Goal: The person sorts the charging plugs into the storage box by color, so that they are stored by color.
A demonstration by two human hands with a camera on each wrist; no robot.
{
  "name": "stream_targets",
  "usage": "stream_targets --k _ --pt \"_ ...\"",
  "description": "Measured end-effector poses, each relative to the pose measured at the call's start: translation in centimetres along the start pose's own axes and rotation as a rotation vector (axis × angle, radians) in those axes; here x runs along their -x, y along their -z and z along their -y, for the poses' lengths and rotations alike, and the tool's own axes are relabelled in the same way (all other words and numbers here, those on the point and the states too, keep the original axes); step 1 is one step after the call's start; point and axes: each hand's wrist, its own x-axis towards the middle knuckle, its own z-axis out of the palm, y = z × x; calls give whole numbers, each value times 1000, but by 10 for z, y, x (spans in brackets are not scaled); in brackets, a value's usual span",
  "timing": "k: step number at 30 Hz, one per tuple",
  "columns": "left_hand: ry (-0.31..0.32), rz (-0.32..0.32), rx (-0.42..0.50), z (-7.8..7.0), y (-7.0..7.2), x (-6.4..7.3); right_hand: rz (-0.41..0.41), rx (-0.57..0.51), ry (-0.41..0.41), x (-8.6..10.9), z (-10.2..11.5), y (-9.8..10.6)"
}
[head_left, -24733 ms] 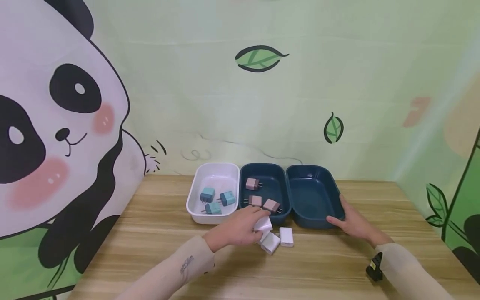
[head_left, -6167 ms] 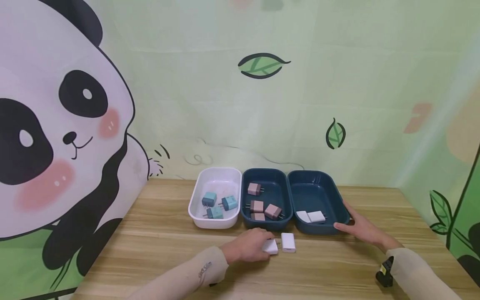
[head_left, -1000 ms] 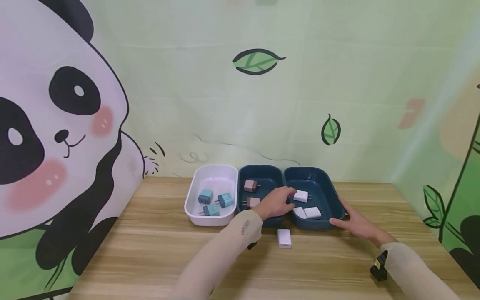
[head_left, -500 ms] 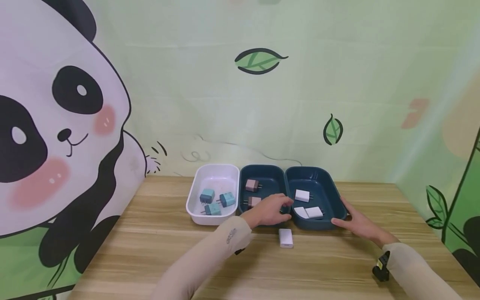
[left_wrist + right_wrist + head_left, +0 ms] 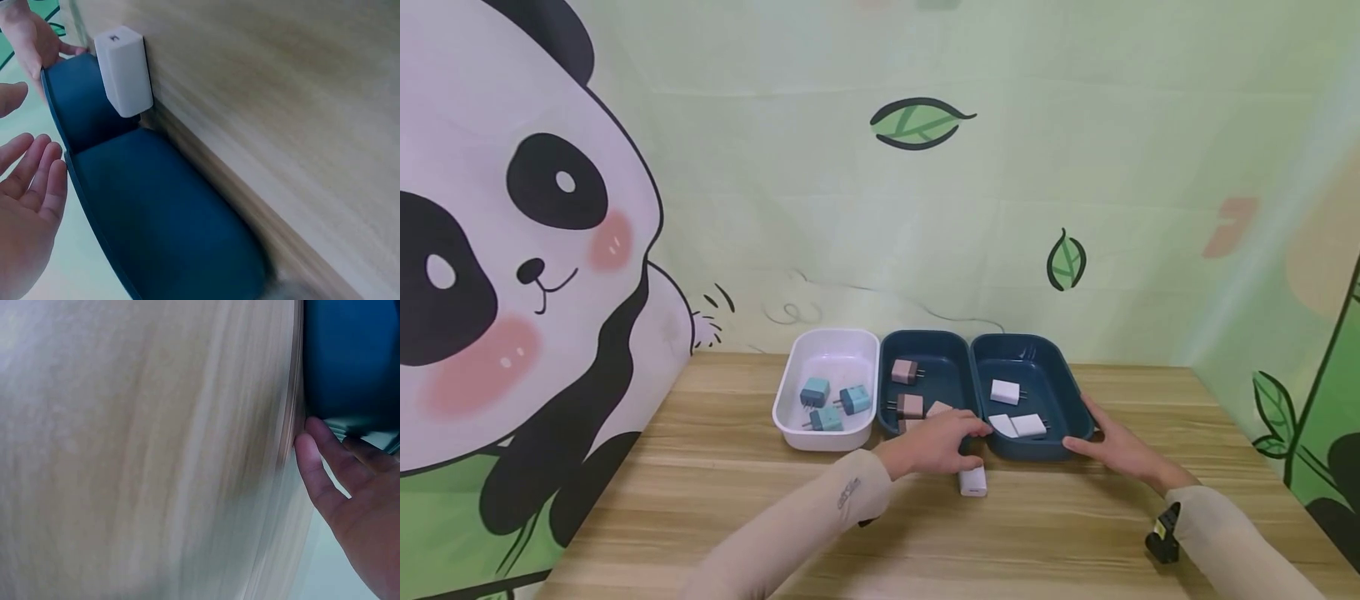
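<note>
My left hand (image 5: 934, 444), fingers loosely bent with nothing between them, hovers over the front of the middle dark blue bin (image 5: 891, 340). Just below its thumb a white charger plug (image 5: 973, 482) lies on the table, partly covered by the hand; the left wrist view shows this charger (image 5: 125, 72) apart from the fingers. With fingers along its side and thumb at its front corner, my right hand (image 5: 1122, 450) rests against the right dark blue bin (image 5: 1037, 450). In the right wrist view its fingers (image 5: 340, 453) touch the outer wall. Three white chargers (image 5: 1005, 392) lie inside that bin.
Left of the other two, a white bin (image 5: 786, 425) contains three teal chargers (image 5: 814, 392). Several pink chargers (image 5: 905, 372) lie in the middle bin, some behind my left hand. The bins stand side by side on a wooden table (image 5: 700, 500), before a printed cloth backdrop (image 5: 917, 233).
A third white charger now lies in the right bin, and one is left on the table. My left hand has moved back from that bin toward the table charger. The right hand stays put.
</note>
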Motion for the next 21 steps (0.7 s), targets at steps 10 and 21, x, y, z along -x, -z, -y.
stream_targets --k 10,21 --pt "-13 65 22 -5 -10 10 4 5 -5 0 0 0" --pt "-18 73 -15 -4 -25 14 4 4 0 0 -1 -1"
